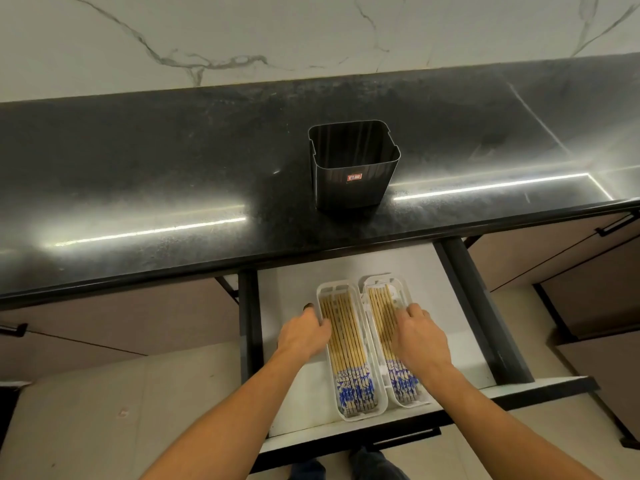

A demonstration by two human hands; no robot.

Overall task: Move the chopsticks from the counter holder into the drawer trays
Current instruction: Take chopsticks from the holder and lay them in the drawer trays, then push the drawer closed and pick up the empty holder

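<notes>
A dark square holder (353,168) stands on the black counter; no chopsticks show inside it. Below, the open drawer (294,382) holds two white trays side by side. The left tray (323,289) is filled with several bamboo chopsticks (346,341) with blue-and-white patterned ends. The right tray (403,282) holds more of the same chopsticks (381,306). My left hand (303,334) grips the left tray's outer edge. My right hand (417,336) lies fingers-down on the chopsticks in the right tray and hides their middle.
The black counter (173,188) runs across the view with a marble wall behind it. Closed cabinet fronts with dark handles (616,223) flank the drawer. The drawer's dark side rails (485,306) border the trays. Pale floor tiles lie below.
</notes>
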